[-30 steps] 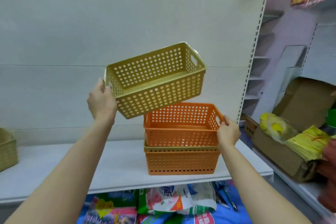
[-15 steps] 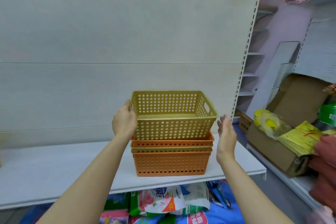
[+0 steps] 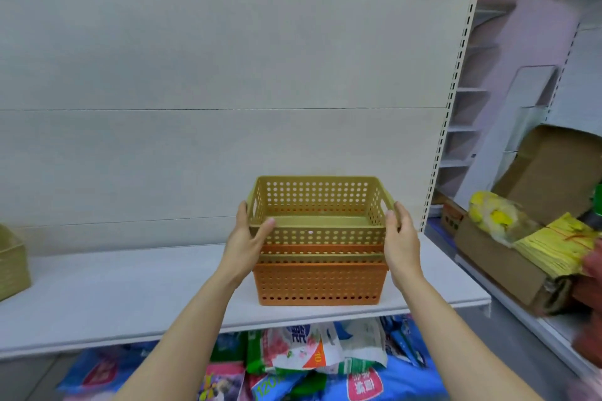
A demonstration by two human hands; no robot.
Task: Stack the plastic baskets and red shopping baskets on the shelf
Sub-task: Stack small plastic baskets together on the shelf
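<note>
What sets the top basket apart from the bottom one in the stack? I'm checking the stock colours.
The top basket is olive-yellow; the bottom basket is orange. The top basket is gripped by the left hand and right hand; the bottom basket stands on the shelf. Both are perforated rectangular plastic.

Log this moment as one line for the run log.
yellow basket nested atop orange basket stack | left hand, right hand gripping its ends | shelf

My head camera looking forward and slightly down, facing the white shelf [image 3: 130, 286] straight on, sitting close behind my outstretched forearms, taking in the back panel [image 3: 228, 58] too.
</note>
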